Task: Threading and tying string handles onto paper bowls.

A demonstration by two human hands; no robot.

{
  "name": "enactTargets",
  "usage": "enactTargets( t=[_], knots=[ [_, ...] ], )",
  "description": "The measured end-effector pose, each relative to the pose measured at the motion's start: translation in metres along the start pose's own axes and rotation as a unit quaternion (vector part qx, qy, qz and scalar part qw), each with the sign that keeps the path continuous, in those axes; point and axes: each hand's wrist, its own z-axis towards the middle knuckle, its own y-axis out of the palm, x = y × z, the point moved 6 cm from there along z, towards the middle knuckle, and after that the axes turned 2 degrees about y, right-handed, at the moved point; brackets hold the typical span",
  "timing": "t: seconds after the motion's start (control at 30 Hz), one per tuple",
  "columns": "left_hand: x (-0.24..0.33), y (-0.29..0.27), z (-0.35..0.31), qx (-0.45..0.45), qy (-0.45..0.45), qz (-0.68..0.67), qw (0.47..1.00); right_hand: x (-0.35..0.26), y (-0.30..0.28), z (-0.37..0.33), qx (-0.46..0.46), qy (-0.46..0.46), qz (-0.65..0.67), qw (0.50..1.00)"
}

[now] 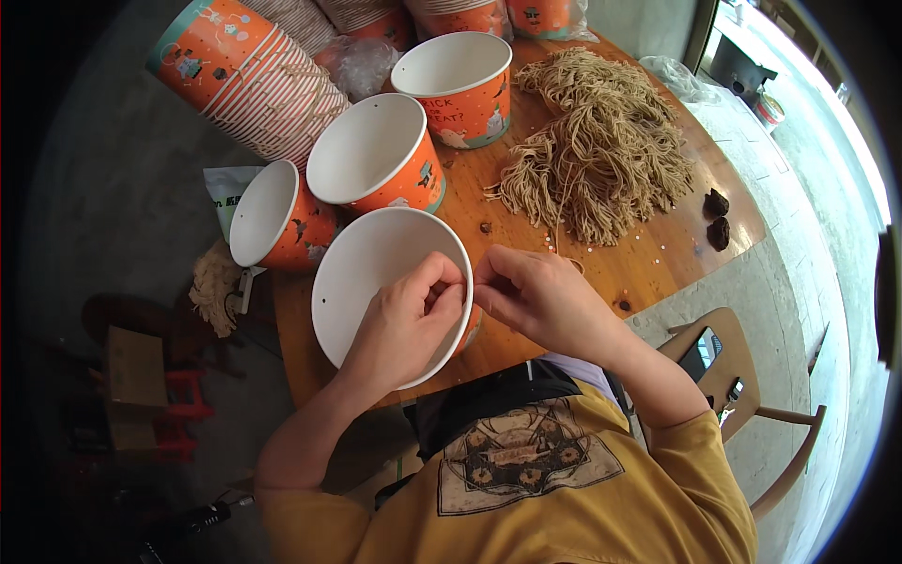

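Observation:
A large white-lined paper bucket (362,258) with an orange outside stands tilted toward me at the table's near edge. My left hand (409,310) reaches into its mouth, fingers curled closed against the inner wall by the right rim. Just outside that rim, my right hand (540,293) is closed in a pinch, its fingertips close to the left hand's. What either hand pinches is hidden by the fingers. A thin strand of cord (569,260) shows behind my right hand, near the big heap of tan cord (601,141). On the bucket's left inner wall is a small dark hole.
Three more orange buckets (366,150) stand behind on the wooden table (676,258). Nested bucket stacks (272,94) lean at the far left and back. Two dark lumps (718,218) lie at the right edge. A chair (742,399) at right holds a phone (701,353).

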Motion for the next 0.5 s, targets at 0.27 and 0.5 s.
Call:
enactTargets(
  t=[0.27,0.5],
  knots=[
    [0.009,-0.025,-0.004,0.093,0.075,-0.121,0.985,0.005,-0.029,-0.003,-0.066,0.071,0.020,0.995],
    [0.006,-0.003,0.018,-0.012,0.014,-0.231,0.973,-0.018,-0.033,0.017,-0.128,0.059,0.146,0.979]
  ],
)
